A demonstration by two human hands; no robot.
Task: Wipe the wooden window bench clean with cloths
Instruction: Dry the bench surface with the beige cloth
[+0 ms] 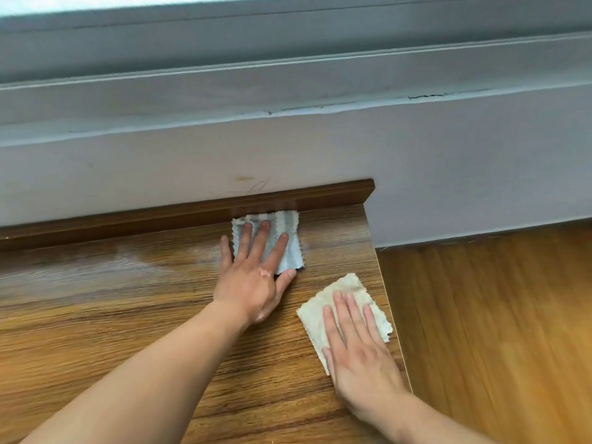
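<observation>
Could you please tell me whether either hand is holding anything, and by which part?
Nothing is gripped: the left hand presses flat on the striped cloth, the right hand on the cream cloth.

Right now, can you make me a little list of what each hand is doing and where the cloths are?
left hand: flat, fingers spread, pressing the grey striped cloth
grey striped cloth: against the dark back trim, near the right end of the bench
right hand: flat on the cream cloth
cream cloth: by the bench's right edge, nearer the person
beyond the edge: wooden floor
</observation>
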